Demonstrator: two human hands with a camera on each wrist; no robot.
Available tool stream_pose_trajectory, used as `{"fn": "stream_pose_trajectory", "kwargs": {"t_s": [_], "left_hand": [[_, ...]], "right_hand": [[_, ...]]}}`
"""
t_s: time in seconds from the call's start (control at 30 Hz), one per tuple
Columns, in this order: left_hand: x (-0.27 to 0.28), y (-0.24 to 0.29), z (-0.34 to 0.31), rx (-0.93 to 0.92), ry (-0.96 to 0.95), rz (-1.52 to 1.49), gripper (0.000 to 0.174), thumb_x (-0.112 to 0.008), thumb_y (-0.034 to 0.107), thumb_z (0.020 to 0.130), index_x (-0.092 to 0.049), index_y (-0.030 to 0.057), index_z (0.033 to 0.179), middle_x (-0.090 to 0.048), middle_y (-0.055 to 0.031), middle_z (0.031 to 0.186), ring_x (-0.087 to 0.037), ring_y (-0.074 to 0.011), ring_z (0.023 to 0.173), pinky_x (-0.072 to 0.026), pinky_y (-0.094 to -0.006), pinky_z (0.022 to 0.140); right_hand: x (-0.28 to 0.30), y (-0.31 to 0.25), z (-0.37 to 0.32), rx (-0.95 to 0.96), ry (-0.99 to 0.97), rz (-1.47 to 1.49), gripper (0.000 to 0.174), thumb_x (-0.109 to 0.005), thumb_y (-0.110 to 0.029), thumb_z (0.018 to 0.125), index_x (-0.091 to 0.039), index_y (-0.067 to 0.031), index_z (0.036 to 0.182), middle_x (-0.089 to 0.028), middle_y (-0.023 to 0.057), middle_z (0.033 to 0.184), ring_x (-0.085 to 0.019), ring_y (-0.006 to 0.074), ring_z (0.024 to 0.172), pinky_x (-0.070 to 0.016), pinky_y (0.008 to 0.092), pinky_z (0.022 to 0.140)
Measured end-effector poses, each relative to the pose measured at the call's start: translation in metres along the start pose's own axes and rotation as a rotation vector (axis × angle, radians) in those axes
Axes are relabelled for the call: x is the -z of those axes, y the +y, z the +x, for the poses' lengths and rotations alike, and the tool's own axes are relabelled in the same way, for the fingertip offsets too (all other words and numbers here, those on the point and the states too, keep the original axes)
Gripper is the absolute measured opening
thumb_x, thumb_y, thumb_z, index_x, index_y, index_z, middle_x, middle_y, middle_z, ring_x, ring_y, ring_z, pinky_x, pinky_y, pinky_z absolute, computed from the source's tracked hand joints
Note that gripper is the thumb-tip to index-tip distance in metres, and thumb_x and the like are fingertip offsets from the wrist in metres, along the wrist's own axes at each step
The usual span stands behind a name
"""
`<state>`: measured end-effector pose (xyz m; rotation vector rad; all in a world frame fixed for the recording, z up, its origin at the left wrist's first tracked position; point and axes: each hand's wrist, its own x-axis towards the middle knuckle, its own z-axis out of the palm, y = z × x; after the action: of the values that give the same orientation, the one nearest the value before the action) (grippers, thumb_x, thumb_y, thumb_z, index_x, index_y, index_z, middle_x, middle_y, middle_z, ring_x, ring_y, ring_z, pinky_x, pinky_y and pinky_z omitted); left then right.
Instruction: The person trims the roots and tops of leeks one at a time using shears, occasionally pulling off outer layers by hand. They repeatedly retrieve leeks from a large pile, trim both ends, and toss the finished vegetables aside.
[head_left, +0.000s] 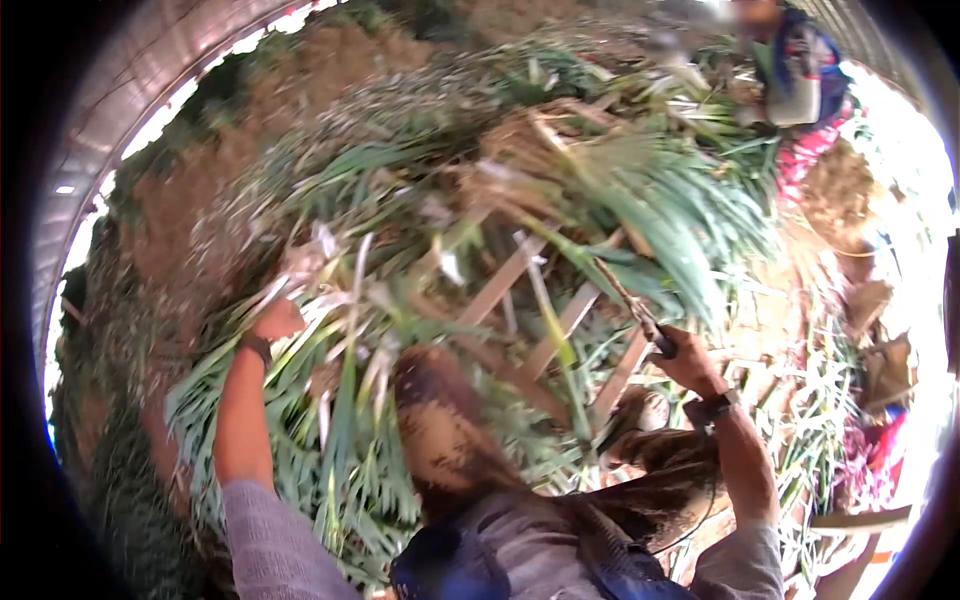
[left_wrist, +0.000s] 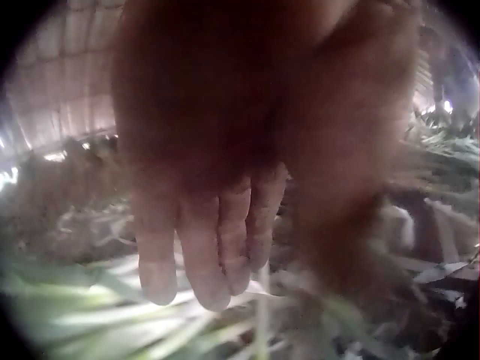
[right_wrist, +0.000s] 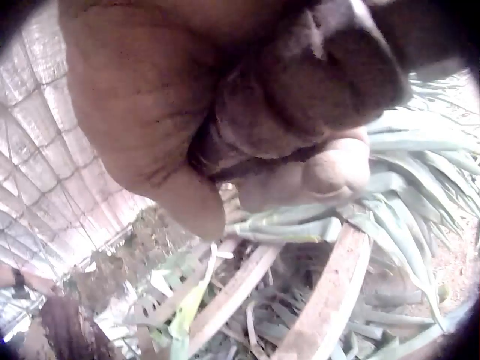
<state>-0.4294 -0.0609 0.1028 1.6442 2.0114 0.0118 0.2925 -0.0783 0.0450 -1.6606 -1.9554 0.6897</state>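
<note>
My right hand (head_left: 690,362) grips the thick dark handle (right_wrist: 300,90) of a narrow, slightly curved tool (head_left: 628,298), possibly a blade, pointing forward and left in the head view. The fingers wrap around the handle in the right wrist view. On the other side, my left hand (head_left: 277,320) is over a heap of long green leafy stalks (head_left: 285,400) with pale ends. Its fingers (left_wrist: 199,262) extend straight down above the leaves in the left wrist view. A blurred bunch of green leaves (head_left: 665,220) lies ahead of the tool.
Wooden slats (head_left: 505,285) form a crossed frame between the hands, with stalks across it. My muddy left knee (head_left: 440,420) rises beside the left heap. Another person (head_left: 800,80) is at the back right. Brown soil (head_left: 175,220) borders the pile on the left.
</note>
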Motion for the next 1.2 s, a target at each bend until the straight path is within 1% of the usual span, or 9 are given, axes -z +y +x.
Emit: {"fn": "stream_pose_trajectory", "kwargs": {"t_s": [0.03,0.13,0.2,0.3,0.5,0.67,0.93,1.07,1.2], "left_hand": [[-0.037,-0.017,0.046,-0.114,0.15,-0.022,0.023,-0.067,0.022,0.079,-0.067,0.0003,0.072,-0.063,-0.0101,0.06,-0.06,-0.0186,0.055,-0.0488,-0.038,0.059],[-0.058,0.098,0.076,-0.272,0.283,0.014,0.031,-0.064,0.025,0.087,-0.064,-0.0022,0.072,-0.064,-0.0113,0.065,-0.06,-0.02,0.059,-0.045,-0.0411,0.057],[-0.073,0.172,0.11,-0.35,0.318,-0.044,0.03,-0.064,0.029,0.086,-0.068,0.0005,0.077,-0.066,-0.0195,0.071,-0.063,-0.0392,0.069,-0.0479,-0.0451,0.065],[-0.089,0.274,0.137,-0.582,0.437,-0.222,0.027,-0.064,0.027,0.086,-0.068,0.0009,0.084,-0.067,-0.0196,0.078,-0.064,-0.0399,0.077,-0.0488,-0.0445,0.068],[-0.115,0.43,0.214,-0.805,0.259,-0.025,0.048,-0.061,0.031,0.092,-0.052,0.0022,0.13,-0.047,-0.0164,0.139,-0.048,-0.0367,0.125,-0.0423,-0.0456,0.101],[-0.134,0.513,0.257,-0.929,0.403,0.067,0.048,-0.054,0.036,0.096,-0.052,0.003,0.131,-0.049,-0.0172,0.137,-0.043,-0.0366,0.129,-0.0341,-0.0485,0.108],[-0.157,0.558,0.307,-0.82,0.304,0.182,0.059,-0.047,0.047,0.096,-0.046,0.004,0.137,-0.043,-0.0208,0.142,-0.038,-0.0382,0.133,-0.0228,-0.0529,0.113],[-0.155,0.561,0.315,-0.813,0.255,0.262,0.059,-0.048,0.053,0.093,-0.061,0.0027,0.12,-0.045,-0.0226,0.139,-0.042,-0.0397,0.127,-0.0226,-0.0576,0.11],[-0.181,0.537,0.287,-0.889,0.275,0.315,0.044,-0.052,0.041,0.09,-0.071,0.0019,0.099,-0.065,-0.0246,0.105,-0.058,-0.0397,0.102,-0.0285,-0.06,0.104]], "right_hand": [[0.011,-0.011,0.003,-0.076,-0.026,0.002,0.045,-0.076,-0.019,0.074,-0.062,-0.0015,0.114,-0.063,0.0104,0.077,-0.056,0.0154,0.069,-0.0471,0.0339,0.064],[0.04,0.002,0.014,-0.13,-0.097,-0.09,0.039,-0.075,-0.025,0.074,-0.064,-0.0015,0.103,-0.055,0.0086,0.067,-0.051,0.0186,0.062,-0.0434,0.037,0.06],[0.057,0.012,0.02,-0.102,-0.138,-0.211,0.037,-0.074,-0.028,0.072,-0.066,-0.0049,0.1,-0.063,0.0148,0.073,-0.06,0.0291,0.067,-0.0475,0.04,0.064],[0.076,0.021,0.024,-0.105,-0.173,-0.234,0.034,-0.073,-0.027,0.073,-0.065,-0.0035,0.096,-0.063,0.0169,0.074,-0.062,0.0315,0.068,-0.0479,0.0414,0.063],[0.101,0.03,0.027,-0.188,-0.22,-0.217,0.039,-0.073,-0.026,0.076,-0.065,-0.0082,0.111,-0.068,0.0175,0.086,-0.067,0.0332,0.078,-0.0518,0.042,0.07],[0.111,0.05,0.041,-0.158,-0.233,-0.142,0.037,-0.074,-0.024,0.076,-0.065,-0.0081,0.108,-0.066,0.0156,0.081,-0.066,0.0314,0.074,-0.0513,0.0403,0.067],[0.11,0.054,0.05,-0.115,-0.236,-0.029,0.037,-0.074,-0.019,0.077,-0.066,-0.0045,0.11,-0.066,0.0152,0.078,-0.065,0.0268,0.068,-0.0508,0.0373,0.063],[0.107,0.064,0.048,-0.092,-0.269,-0.023,0.036,-0.073,-0.018,0.077,-0.067,-0.0057,0.11,-0.065,0.0146,0.077,-0.063,0.0275,0.066,-0.0505,0.0372,0.062],[0.104,0.062,0.039,-0.046,-0.244,0.019,0.033,-0.073,-0.018,0.076,-0.067,-0.0054,0.106,-0.063,0.0142,0.073,-0.061,0.0289,0.062,-0.0495,0.0371,0.061]]}}
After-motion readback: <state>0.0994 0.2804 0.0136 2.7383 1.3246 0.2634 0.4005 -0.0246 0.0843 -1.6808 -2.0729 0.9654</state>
